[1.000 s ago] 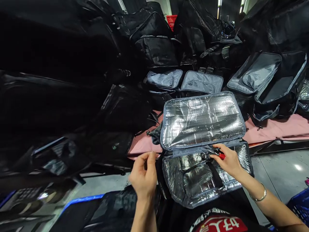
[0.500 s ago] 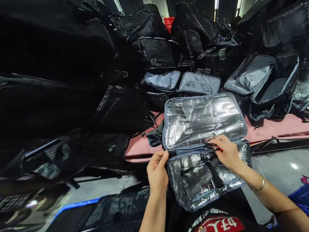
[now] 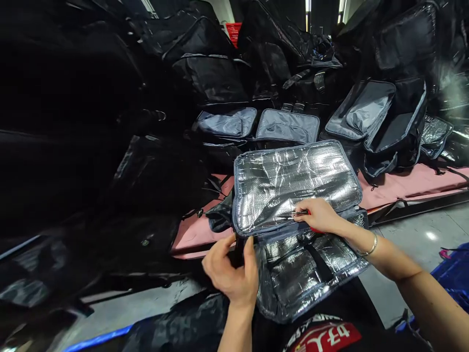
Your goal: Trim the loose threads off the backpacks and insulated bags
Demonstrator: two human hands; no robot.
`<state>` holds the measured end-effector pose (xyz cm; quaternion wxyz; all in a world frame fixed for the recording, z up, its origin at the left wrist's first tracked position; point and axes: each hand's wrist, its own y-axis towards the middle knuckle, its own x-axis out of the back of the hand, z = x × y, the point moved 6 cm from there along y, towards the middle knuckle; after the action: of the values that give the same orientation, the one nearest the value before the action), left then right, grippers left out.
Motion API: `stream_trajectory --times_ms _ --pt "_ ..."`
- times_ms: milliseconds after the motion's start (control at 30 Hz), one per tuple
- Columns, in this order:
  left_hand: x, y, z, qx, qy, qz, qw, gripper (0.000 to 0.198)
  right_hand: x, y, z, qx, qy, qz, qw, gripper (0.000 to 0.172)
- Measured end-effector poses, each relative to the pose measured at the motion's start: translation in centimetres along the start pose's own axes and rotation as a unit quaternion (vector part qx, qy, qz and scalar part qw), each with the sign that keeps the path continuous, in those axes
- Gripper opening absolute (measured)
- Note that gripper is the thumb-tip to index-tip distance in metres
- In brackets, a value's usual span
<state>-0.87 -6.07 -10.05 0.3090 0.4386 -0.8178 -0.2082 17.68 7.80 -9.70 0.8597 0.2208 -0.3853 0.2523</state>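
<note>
Black cloth with a red, white-lettered patch (image 3: pixel 331 337) shows at the bottom centre of the frame. Just beyond it, right of centre, lies the open, box-shaped black bag with crinkled silver foil lining (image 3: pixel 293 281), a black strap (image 3: pixel 318 264) crossing its inside. At its left edge is the left hand (image 3: pixel 232 271), thumb and fingers parted around something dark; whether they grip it, I cannot tell. The right hand (image 3: pixel 315 215), its wrist ringed by a silver-coloured bangle (image 3: pixel 370 246), has its fingers closed on a small red-and-black hand tool (image 3: pixel 302 212), held in front of the lower edge of the grey-bordered foil lid (image 3: pixel 271 178). The lid is folded back toward the pink-covered worktop (image 3: pixel 417 188). Farther up, open black bags with smooth grey linings (image 3: pixel 287 125) stand at centre and upper right. Dark bags (image 3: pixel 216 78) are heaped behind them, and a red perforated plastic basket (image 3: pixel 233 33) shows at the top centre.
</note>
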Motion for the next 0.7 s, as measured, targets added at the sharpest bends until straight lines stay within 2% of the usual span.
stream_trajectory --times_ms 67,100,167,267,367,500,600,700 --pt "-1.2 0.2 -2.2 -0.131 0.095 0.077 0.984 0.019 0.0 0.4 -0.1 -0.015 0.013 0.017 1.0 0.007" --pt "-1.8 0.3 -2.9 -0.174 0.13 0.115 0.969 0.014 0.0 0.5 -0.1 -0.02 0.016 0.022 0.999 0.008" --pt "-2.5 0.7 -3.6 -0.213 0.181 0.156 0.947 0.011 0.1 0.5 0.1 -0.018 0.016 0.025 0.999 0.009" --pt "-3.1 1.5 -3.9 -0.213 0.21 0.196 0.934 0.014 0.2 0.2 0.6 0.006 0.005 0.024 1.0 0.012" --pt "-3.8 1.8 -3.9 -0.187 0.217 0.244 0.927 0.019 0.5 -0.5 1.1 0.034 -0.018 0.011 0.999 0.007" --pt "-4.3 2.0 -3.9 -0.149 0.237 0.257 0.925 0.021 1.3 -1.8 1.8 0.096 -0.073 -0.053 0.991 0.022" --pt "-4.4 2.0 -4.0 -0.135 0.234 0.258 0.928 0.019 1.8 -2.5 2.8 0.196 -0.129 -0.101 0.967 0.018" --pt "-4.3 2.1 -4.1 -0.127 0.23 0.26 0.929 0.018 1.6 -2.9 3.9 0.296 -0.208 -0.123 0.924 0.019"
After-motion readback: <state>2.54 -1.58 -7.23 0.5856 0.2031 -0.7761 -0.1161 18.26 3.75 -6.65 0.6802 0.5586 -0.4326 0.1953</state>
